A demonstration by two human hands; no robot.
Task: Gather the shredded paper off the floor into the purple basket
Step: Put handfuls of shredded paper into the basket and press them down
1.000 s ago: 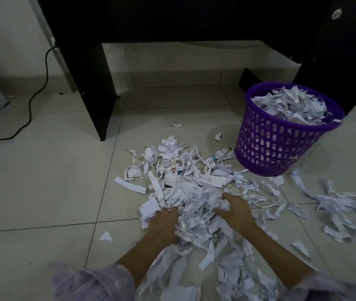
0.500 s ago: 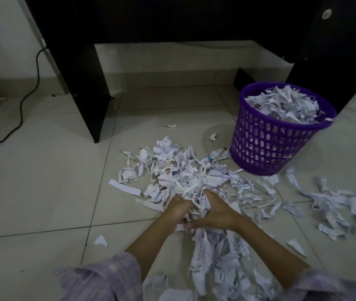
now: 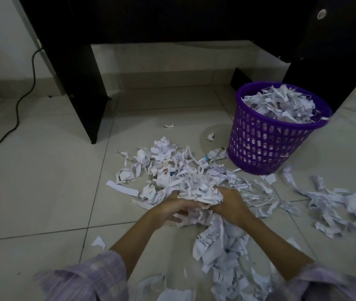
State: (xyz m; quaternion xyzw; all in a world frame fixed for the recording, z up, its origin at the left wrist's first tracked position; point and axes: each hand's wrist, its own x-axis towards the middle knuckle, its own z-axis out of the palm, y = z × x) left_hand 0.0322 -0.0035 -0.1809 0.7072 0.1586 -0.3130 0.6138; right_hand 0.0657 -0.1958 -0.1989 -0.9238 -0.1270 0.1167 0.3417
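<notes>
both hands are cupped round one clump of shredded paper (image 3: 196, 190) at the near edge of the pile on the floor (image 3: 42, 181). the left hand (image 3: 170, 210) curls its fingers under the clump, and the right hand (image 3: 229, 205) presses in from the right with its fingers buried in the strips. the purple basket (image 3: 266, 144), heaped with paper, stands far right, just beyond the pile. more strips lie scattered right.

A black desk (image 3: 81, 83) stands on pale floor tiles (image 3: 31, 192), a black cable (image 3: 20, 101) trailing beside it.
</notes>
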